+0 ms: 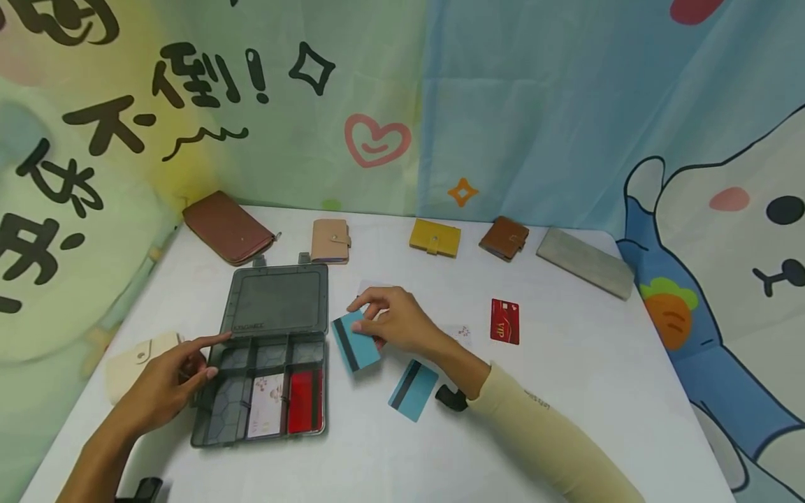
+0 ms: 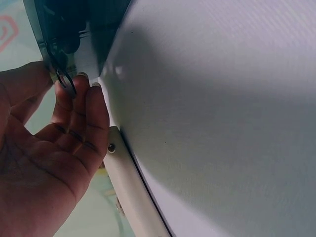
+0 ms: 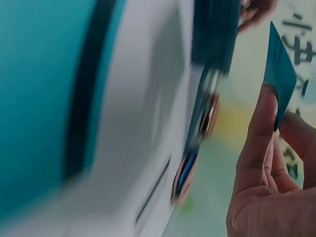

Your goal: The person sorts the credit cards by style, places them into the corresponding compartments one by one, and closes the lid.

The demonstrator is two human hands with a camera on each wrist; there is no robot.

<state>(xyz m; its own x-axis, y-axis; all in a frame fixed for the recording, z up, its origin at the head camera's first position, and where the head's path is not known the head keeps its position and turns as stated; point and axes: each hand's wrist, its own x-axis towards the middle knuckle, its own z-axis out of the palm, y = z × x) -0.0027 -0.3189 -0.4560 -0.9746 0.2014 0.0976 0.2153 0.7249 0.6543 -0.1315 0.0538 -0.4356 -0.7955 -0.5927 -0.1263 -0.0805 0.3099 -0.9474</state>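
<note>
My right hand (image 1: 402,321) pinches a light-blue card with a dark stripe (image 1: 357,342) above the table, just right of the grey divided plastic box (image 1: 270,339). The right wrist view shows this card (image 3: 280,74) nearly edge-on between thumb and fingers. My left hand (image 1: 166,381) holds the box's left edge, its index finger stretched toward the hinge; in the left wrist view its fingertips meet the box's side wall (image 2: 91,29). The lid lies back. In the front compartments are a white patterned card (image 1: 267,405) and a red card (image 1: 305,402). Another blue striped card (image 1: 413,391) lies below my right hand.
A red VIP card (image 1: 505,321) and a partly hidden white card (image 1: 462,335) lie to the right. Behind are a brown zip wallet (image 1: 229,227), beige (image 1: 330,241), yellow (image 1: 435,237) and brown (image 1: 504,238) card holders and a grey wallet (image 1: 585,263). A cream wallet (image 1: 135,360) sits left.
</note>
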